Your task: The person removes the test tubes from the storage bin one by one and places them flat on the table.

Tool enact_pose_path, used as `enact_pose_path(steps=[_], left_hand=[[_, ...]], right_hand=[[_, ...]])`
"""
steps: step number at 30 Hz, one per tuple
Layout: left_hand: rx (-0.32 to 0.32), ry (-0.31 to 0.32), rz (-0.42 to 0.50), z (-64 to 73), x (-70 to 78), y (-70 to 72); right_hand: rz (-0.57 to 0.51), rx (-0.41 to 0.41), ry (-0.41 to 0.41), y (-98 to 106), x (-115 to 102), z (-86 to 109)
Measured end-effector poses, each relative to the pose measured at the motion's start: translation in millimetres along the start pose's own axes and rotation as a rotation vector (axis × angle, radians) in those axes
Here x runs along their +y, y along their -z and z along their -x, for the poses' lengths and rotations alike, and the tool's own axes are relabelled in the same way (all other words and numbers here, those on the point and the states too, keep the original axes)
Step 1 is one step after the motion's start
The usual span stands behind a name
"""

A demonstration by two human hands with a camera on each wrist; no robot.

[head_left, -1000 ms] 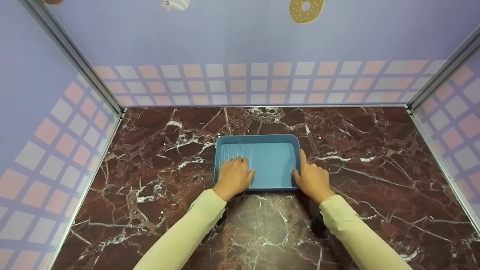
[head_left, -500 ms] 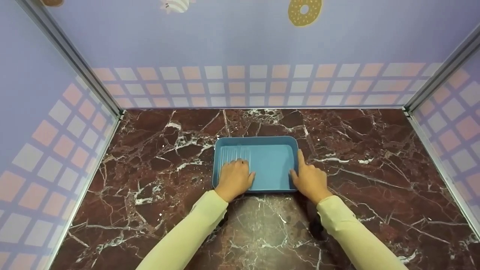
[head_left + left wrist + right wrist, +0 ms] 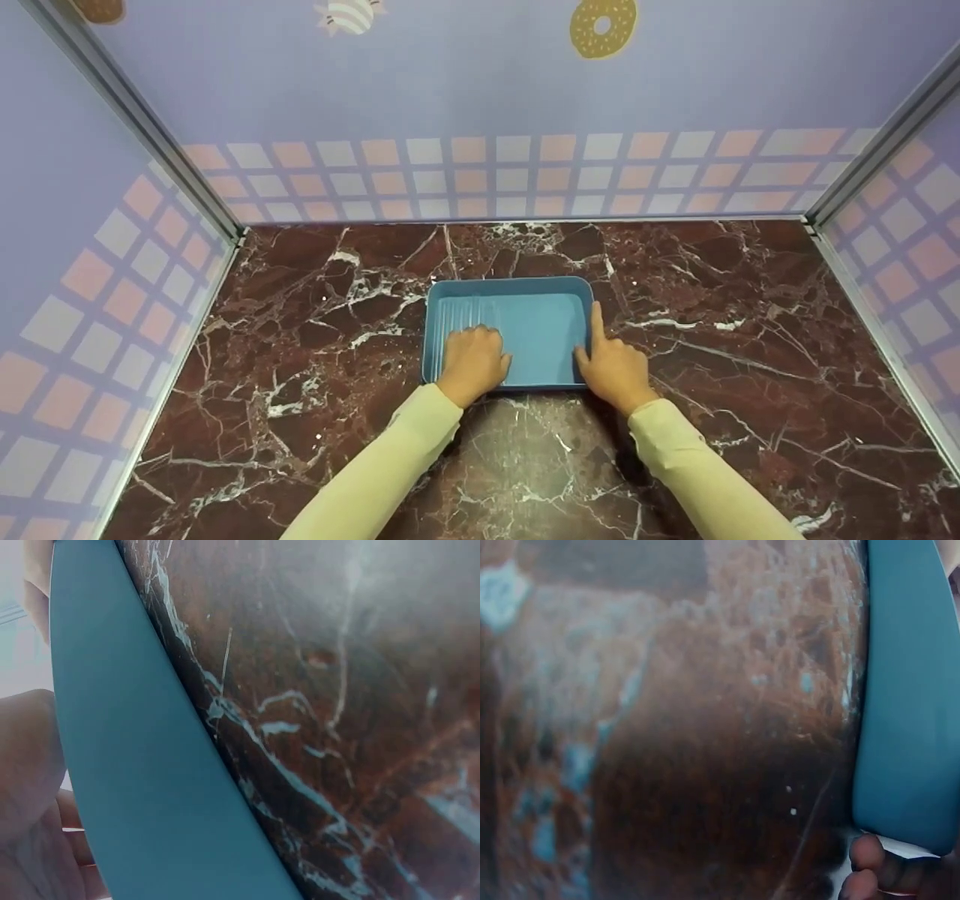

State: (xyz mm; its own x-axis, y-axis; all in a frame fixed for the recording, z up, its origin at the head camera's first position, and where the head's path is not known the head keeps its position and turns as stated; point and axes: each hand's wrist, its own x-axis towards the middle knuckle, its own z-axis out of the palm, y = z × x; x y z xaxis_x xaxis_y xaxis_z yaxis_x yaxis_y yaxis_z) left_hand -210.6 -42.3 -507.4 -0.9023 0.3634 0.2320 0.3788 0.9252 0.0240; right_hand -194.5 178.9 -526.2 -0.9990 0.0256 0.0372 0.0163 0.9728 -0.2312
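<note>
Marbled surface (image 3: 240,405): blue tray (image 3: 544,322) under left fingers (image 3: 474,339), against right fingers (image 3: 597,324).

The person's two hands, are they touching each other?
Apart. The head view shows it: a bare stretch of the blue tray is in plain sight between the left hand and the right hand, thumbs included.
</note>
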Motion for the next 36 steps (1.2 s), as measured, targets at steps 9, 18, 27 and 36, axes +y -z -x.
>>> enact_pose_path(steps=[9,18,27,36], left_hand=[[0.006,0.026,0.012,-2.9,2.6,-2.4],[-0.050,0.066,0.012,-7.1,5.2,-5.9],[-0.053,0.087,0.038,-7.0,6.0,-5.2],[0.002,0.069,0.044,-6.4,4.8,-3.0]], right_hand=[[-0.015,-0.013,0.000,-2.4,-0.3,0.1],[-0.051,-0.062,0.000,-2.1,0.5,0.0],[-0.037,-0.070,-0.001,-3.4,0.9,-0.5],[-0.046,-0.073,-0.005,-3.3,0.5,-1.0]])
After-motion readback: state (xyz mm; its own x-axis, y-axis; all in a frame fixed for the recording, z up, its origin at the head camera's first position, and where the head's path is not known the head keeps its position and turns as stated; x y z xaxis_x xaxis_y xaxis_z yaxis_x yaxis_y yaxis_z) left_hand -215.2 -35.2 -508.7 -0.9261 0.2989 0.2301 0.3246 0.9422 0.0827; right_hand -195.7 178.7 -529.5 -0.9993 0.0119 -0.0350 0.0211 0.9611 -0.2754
